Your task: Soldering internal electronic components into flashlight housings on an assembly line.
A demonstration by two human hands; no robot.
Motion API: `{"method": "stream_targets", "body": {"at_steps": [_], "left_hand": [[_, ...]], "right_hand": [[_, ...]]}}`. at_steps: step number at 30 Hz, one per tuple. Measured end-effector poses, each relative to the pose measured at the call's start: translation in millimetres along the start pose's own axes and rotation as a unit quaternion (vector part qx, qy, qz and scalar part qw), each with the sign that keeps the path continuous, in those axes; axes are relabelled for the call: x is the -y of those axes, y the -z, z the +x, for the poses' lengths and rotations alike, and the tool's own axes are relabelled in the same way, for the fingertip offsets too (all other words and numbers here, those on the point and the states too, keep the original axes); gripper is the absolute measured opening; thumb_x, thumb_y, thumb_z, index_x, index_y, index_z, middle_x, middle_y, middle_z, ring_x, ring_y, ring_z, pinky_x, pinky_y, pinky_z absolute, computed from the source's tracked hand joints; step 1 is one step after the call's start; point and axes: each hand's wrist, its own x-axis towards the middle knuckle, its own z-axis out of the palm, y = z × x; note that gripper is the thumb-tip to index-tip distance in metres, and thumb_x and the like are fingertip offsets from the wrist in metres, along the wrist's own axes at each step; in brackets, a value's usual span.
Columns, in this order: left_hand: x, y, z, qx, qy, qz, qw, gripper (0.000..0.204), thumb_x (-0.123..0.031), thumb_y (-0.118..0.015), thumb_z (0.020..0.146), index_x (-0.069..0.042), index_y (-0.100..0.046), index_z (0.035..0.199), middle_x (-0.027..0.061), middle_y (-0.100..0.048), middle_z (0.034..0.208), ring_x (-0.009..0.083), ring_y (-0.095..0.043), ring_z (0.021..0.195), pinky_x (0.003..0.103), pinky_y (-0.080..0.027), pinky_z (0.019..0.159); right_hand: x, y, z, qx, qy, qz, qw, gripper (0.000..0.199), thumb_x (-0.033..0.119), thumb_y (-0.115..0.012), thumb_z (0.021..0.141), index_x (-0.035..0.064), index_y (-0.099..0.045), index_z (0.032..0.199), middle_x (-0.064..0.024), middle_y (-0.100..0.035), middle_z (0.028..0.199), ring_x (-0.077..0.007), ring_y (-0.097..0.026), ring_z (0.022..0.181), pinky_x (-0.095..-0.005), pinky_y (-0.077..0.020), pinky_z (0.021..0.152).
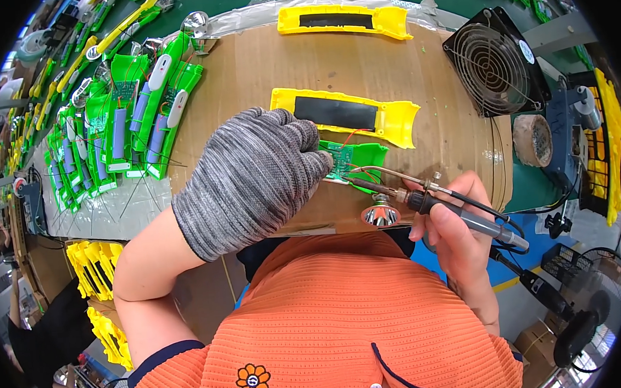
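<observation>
My left hand [253,180], in a grey knit glove, is closed over a green plastic housing [365,155] with a small green circuit board [338,160] and thin red wires. My bare right hand [454,224] holds a soldering iron [424,200]; its tip touches the lower edge of the circuit board. A shiny silver reflector cup [381,214] lies just below the iron at the table's near edge. A yellow housing half with a black panel [345,113] lies right behind the green part.
A second yellow housing [342,20] lies at the far edge of the brown table [246,77]. Several green housings with boards and batteries [135,119] are stacked at left. A black fan [494,62] and a solder spool [532,140] stand at right. Yellow parts [98,267] are piled lower left.
</observation>
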Motion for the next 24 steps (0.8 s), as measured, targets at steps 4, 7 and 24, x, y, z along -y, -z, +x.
{"method": "stream_targets", "body": {"at_steps": [4, 7, 24], "left_hand": [[0.1, 0.8, 0.2, 0.005, 0.004, -0.018, 1.0, 0.013, -0.011, -0.072, 0.074, -0.01, -0.069, 0.086, 0.0086, -0.064, 0.081, 0.0309, -0.063, 0.077, 0.042, -0.052, 0.067], [1.0, -0.4, 0.6, 0.004, 0.012, -0.024, 1.0, 0.013, -0.012, -0.072, 0.074, -0.01, -0.069, 0.086, 0.0082, -0.064, 0.081, 0.0308, -0.063, 0.077, 0.043, -0.052, 0.067], [0.0, 1.0, 1.8, 0.01, -0.013, 0.007, 1.0, 0.016, -0.014, -0.072, 0.073, -0.011, -0.07, 0.088, 0.0073, -0.063, 0.081, 0.029, -0.063, 0.08, 0.042, -0.051, 0.07]], "right_hand": [[1.7, -1.5, 0.7, 0.002, -0.004, -0.016, 1.0, 0.02, 0.0, -0.062, 0.091, 0.0035, -0.044, 0.097, -0.0145, -0.067, 0.088, -0.015, -0.066, 0.068, -0.023, -0.0492, 0.056], [2.3, -3.9, 0.9, -0.002, -0.013, -0.027, 1.0, 0.02, 0.001, -0.063, 0.091, 0.0037, -0.044, 0.098, -0.0139, -0.067, 0.088, -0.0146, -0.066, 0.069, -0.0229, -0.0494, 0.056], [-3.7, -5.3, 2.9, 0.008, 0.011, -0.021, 1.0, 0.018, -0.001, -0.061, 0.092, 0.0025, -0.044, 0.097, -0.0139, -0.065, 0.083, -0.0147, -0.065, 0.067, -0.0252, -0.0517, 0.06]]}}
